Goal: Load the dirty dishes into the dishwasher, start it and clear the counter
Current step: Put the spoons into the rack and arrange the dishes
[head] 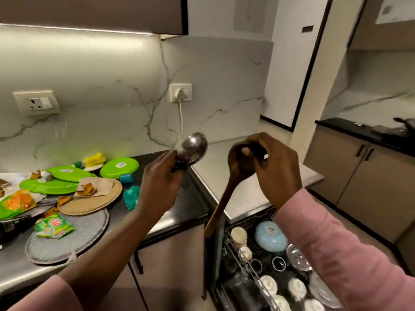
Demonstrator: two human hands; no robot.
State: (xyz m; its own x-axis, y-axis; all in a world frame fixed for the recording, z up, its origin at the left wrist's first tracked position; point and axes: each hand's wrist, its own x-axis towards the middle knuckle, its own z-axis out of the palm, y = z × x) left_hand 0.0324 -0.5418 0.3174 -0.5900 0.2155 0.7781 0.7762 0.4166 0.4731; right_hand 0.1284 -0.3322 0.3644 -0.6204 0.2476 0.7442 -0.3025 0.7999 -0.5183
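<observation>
Pink sleeves (341, 254) frame our view at the bottom edge, ours, with both forearms reaching up and forward.

Starting at the left, the dark tabletop (175, 212) is crowded: a round grey speckled plate (89, 234) with a green snack wrapper (54, 227) on it, a tan round plate (94, 203) carrying brown scraps, flat lime-green lids (119, 168), and a teal mesh scrubber (131, 198) near the edge. All of that is yet to be cleared.

Our left hand (159, 182) curls its fingers around the neck of a shiny steel ladle (193, 148), bowl tipped up toward the wall. Our right hand (276, 167) grips the head of a long brown wooden spoon (229, 189), thumb pressed into the bowl, handle hanging down toward the open dishwasher rack (231, 248).

That rack sits at lower right, below the pale worktop (224, 167), already holding a pale blue bowl (269, 236), small white cups (239, 234) and clear glasses (298, 257).

We judge the step to be placing these two utensils. To do it well, we should lower each one into a free gap, laid flat or handle down, so they neither block a spray arm nor knock the glasses. The rack looks nearly full, so room is tight; the spoon's long handle may foul the rack's wire edge, and the cabinet front beside it narrows our approach.
</observation>
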